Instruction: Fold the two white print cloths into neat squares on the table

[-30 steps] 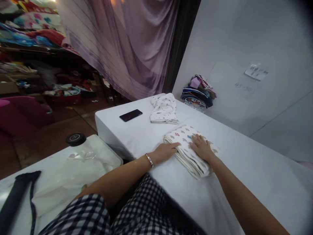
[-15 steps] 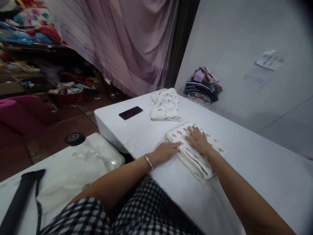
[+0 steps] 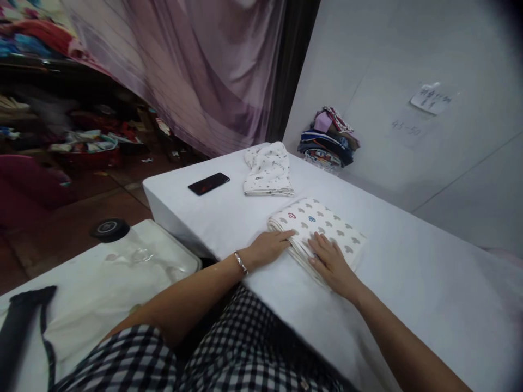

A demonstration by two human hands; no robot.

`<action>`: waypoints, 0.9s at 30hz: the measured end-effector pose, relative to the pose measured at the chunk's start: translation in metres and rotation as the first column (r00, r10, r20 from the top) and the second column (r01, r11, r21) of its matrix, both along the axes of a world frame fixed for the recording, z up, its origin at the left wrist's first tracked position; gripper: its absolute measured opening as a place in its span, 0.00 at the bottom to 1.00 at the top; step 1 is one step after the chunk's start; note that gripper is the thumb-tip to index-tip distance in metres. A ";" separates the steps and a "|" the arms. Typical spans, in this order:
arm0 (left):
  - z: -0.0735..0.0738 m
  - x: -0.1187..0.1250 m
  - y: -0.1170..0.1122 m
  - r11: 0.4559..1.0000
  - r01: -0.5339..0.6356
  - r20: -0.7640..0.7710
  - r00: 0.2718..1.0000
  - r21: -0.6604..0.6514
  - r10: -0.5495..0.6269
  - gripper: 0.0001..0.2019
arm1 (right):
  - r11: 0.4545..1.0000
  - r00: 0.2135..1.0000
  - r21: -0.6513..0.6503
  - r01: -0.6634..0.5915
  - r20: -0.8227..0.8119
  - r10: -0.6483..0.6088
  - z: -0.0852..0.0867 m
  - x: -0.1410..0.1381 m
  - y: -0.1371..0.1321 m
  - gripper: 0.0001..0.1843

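Observation:
A folded white cloth (image 3: 327,220) with grey heart-like shapes and small red and blue marks lies on the white-covered table. My left hand (image 3: 267,249), a silver bracelet on its wrist, grips the layered near-left edge; one digit lies on top and the others are partly hidden at the side. Flat on the cloth's near part rests my right hand (image 3: 333,264), fingers stretched and slightly apart. Farther back sits another folded white cloth (image 3: 269,171) with small dark prints, touched by neither hand.
A black phone (image 3: 209,184) lies on the white table (image 3: 229,218). At left, a lower white surface (image 3: 93,272) holds a black round object (image 3: 109,230) and plastic. A pile of folded fabrics (image 3: 328,139) stands by the wall. A pink curtain (image 3: 212,71) hangs behind.
My right hand has slid toward me over the cloth, uncovering the blue mark and more grey shapes. My left hand stays at the edge. The whole view has shifted slightly.

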State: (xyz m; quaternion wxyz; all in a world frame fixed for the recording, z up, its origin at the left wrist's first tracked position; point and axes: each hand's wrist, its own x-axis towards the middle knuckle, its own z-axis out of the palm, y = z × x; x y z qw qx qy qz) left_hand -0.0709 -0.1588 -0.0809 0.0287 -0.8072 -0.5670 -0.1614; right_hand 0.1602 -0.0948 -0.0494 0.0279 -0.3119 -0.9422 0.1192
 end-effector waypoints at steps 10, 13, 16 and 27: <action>0.006 -0.014 -0.006 0.999 0.008 0.321 0.947 0.038 -0.020 0.13 | 0.996 0.985 0.092 -0.005 -0.174 0.021 -0.008 0.004 -0.017 0.24; 0.013 -0.016 0.002 0.995 -0.078 0.276 0.959 0.058 0.059 0.13 | 0.996 0.947 0.084 0.039 -0.320 -0.010 -0.005 -0.002 -0.015 0.20; 0.023 -0.018 0.012 0.985 -0.162 0.157 0.976 0.050 0.153 0.12 | 0.993 0.936 0.070 0.096 -0.345 -0.066 -0.004 -0.009 -0.015 0.17; 0.013 -0.034 0.011 0.986 -0.074 0.033 0.997 0.150 0.070 0.11 | 0.963 0.970 0.270 0.006 -0.235 0.060 -0.008 -0.008 -0.026 0.17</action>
